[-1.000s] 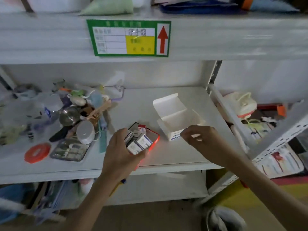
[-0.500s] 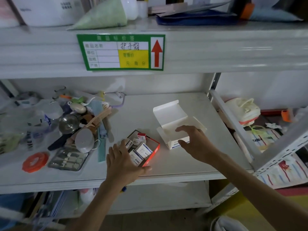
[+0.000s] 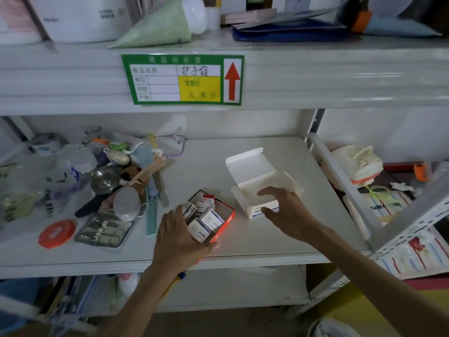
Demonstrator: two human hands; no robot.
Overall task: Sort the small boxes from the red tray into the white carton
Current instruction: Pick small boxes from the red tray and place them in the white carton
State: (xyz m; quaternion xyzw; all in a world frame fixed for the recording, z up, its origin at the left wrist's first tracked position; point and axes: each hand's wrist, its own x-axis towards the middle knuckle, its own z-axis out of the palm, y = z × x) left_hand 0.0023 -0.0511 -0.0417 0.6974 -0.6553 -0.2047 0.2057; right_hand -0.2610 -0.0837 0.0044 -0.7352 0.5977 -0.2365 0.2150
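Note:
The red tray lies on the white shelf near its front edge, with several small white boxes in it. My left hand wraps around the tray's near left end, thumb at the front corner and fingertips against a box. Just to the right stands the white carton, its lid flipped up at the back. My right hand grips the carton's front wall, fingers over the rim and thumb on the printed face. What is inside the carton is partly hidden by this hand.
A pile of clutter fills the shelf's left side: a tan comb, a metal cup, a manicure kit and an orange round lid. A slanted metal upright borders the right. The labelled upper shelf hangs overhead.
My left hand has set the tray down lower on the shelf and kept hold of it. My right hand has moved forward from the carton's front corner onto its front wall.

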